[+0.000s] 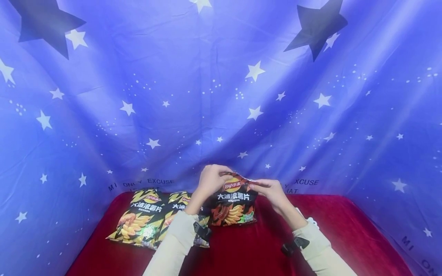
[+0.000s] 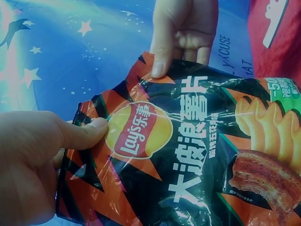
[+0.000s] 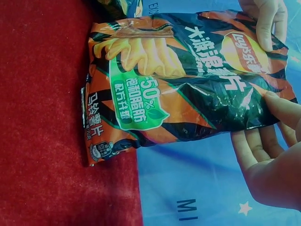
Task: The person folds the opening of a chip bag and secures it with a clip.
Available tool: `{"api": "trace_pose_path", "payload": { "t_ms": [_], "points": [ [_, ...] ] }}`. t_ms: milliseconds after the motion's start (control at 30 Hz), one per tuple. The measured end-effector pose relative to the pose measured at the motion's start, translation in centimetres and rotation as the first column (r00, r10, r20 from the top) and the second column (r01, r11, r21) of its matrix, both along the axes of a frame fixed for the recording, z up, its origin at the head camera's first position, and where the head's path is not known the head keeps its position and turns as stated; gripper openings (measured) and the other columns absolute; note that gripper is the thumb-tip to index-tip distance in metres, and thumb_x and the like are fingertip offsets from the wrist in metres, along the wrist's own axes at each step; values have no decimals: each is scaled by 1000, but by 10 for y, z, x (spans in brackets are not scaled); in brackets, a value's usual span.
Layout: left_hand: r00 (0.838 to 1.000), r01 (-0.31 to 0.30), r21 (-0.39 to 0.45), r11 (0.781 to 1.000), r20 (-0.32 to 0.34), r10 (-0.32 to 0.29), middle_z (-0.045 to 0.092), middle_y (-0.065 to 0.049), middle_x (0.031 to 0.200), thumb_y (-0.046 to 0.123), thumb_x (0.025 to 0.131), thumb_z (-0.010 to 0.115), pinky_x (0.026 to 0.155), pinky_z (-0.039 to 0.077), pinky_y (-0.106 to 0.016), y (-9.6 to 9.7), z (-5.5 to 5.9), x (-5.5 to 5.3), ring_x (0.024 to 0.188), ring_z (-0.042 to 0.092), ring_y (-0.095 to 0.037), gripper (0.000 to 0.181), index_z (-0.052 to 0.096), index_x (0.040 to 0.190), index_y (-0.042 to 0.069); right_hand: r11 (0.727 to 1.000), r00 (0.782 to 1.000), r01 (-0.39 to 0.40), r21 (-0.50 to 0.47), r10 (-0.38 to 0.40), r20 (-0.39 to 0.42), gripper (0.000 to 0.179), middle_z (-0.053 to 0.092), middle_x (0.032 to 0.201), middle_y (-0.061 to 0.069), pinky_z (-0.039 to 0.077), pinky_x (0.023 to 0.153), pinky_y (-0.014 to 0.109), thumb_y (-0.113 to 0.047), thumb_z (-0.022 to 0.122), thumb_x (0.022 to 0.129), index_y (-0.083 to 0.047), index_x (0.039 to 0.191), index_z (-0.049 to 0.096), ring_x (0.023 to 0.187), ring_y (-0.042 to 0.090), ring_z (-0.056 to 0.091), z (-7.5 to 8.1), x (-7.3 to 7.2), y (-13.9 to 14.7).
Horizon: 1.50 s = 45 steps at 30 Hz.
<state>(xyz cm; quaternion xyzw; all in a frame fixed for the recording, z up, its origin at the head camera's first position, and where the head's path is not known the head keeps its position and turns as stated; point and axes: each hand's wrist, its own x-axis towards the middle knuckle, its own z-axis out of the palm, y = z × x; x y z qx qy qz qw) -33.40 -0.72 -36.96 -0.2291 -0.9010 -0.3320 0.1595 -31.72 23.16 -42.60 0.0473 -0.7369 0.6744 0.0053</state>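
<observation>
Both hands hold a black and orange Lay's potato chip bag (image 1: 233, 203) upright by its top end, front facing me. My left hand (image 1: 213, 180) pinches the top edge near the left corner, thumb on the front beside the round logo, as the left wrist view shows. On the other side my right hand (image 1: 272, 193) pinches the upper right edge, its thumb on the front and fingers behind. In the right wrist view the bag's lower end (image 3: 91, 136) is close over the red cloth. The bag looks puffed, its top seal creased between the hands.
Two black and yellow chip bags, a left one (image 1: 138, 218) and a second one (image 1: 176, 199) partly hidden by my left forearm, lie side by side on the red velvet cloth (image 1: 241, 253). A blue star-printed curtain (image 1: 207, 96) hangs behind the table and along its sides.
</observation>
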Motion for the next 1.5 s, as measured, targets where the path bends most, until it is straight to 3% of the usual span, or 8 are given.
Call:
{"api": "trace_pose_path", "payload": {
  "t_ms": [233,500,633,800,900,1033,1500],
  "points": [
    [997,37,26,999,69,-39,80,0,106,20,87,80,94,56,-41,-6,0,-3,100,75,-20,17,82,104,21,1000,1000,-5,-15,5,-2,33,79,96,-4,60,87,34,-2,77,86,9,116,69,89,10,73,-3,0,3],
    [986,103,73,992,121,-111,79,-2,109,14,89,77,93,57,-41,-12,0,-6,100,74,-20,19,81,107,19,999,999,-40,-37,40,-1,30,78,96,-8,59,89,33,-2,76,86,4,114,72,91,10,73,-7,-2,7],
    [980,123,88,988,144,-135,79,-2,110,11,90,75,84,57,-33,-14,-3,-8,89,73,-14,21,81,109,19,997,998,-64,-42,64,2,25,78,97,-9,58,89,30,-2,76,86,-4,111,76,93,10,72,-9,-2,8],
    [973,146,119,982,164,-165,79,-3,111,9,91,73,53,45,-23,-15,-4,-9,54,54,-7,23,80,111,20,993,996,-90,-82,91,8,24,78,96,-10,58,88,29,0,74,87,-18,101,79,94,10,72,-9,-2,9],
    [977,152,119,981,132,-167,79,0,110,8,90,73,59,50,-23,-15,-4,-8,63,64,-9,25,81,108,24,990,994,-102,-96,105,19,26,77,98,-10,58,90,31,2,73,87,-20,101,79,95,10,72,-9,-3,11],
    [984,147,107,983,86,-157,79,4,107,3,88,73,81,56,-30,-15,-5,-7,99,74,-15,28,82,103,25,985,991,-132,-107,135,20,29,77,102,-9,58,92,33,3,71,88,-20,104,78,97,11,72,-10,-3,13],
    [980,151,118,981,111,-164,80,4,100,0,85,73,92,57,-38,-15,-6,-5,98,74,-16,28,83,92,25,976,985,-172,-133,172,-13,36,77,98,-7,58,89,27,11,62,89,-20,97,80,97,10,73,-12,-4,16]
  ]
}}
